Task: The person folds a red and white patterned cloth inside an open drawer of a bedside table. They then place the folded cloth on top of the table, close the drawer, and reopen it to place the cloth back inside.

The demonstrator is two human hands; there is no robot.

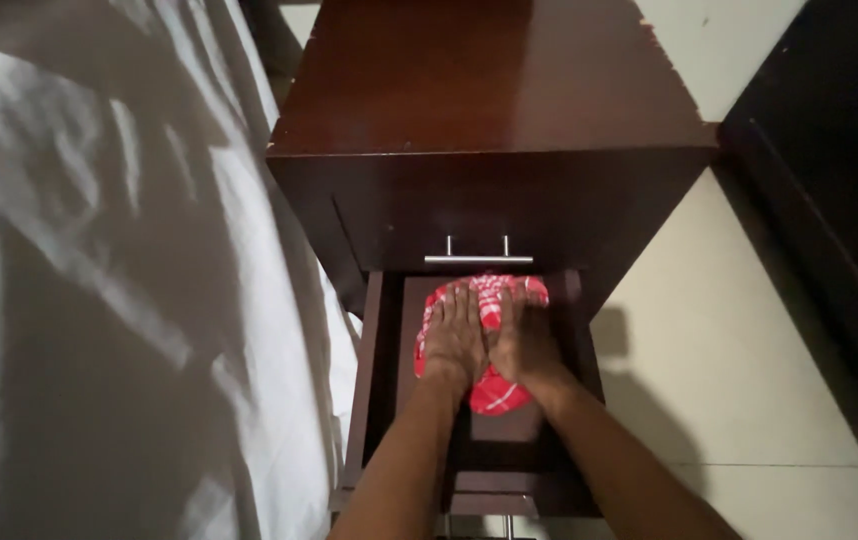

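Note:
A red cloth with white checks [494, 393] lies inside the pulled-out lower drawer [373, 400] of a dark wooden nightstand [489, 90]. My left hand [452, 335] lies flat on the cloth's left part, fingers stretched toward the back. Beside it, my right hand [523, 340] presses flat on the cloth's right part. The two hands touch side by side and cover most of the cloth, so only its far edge and a near corner show.
The upper drawer is shut, with a metal bar handle [478, 258] just above my fingers. A bed with a white sheet [99, 300] fills the left side. Pale floor tiles [739, 380] lie to the right, and dark furniture [839, 170] stands at the far right.

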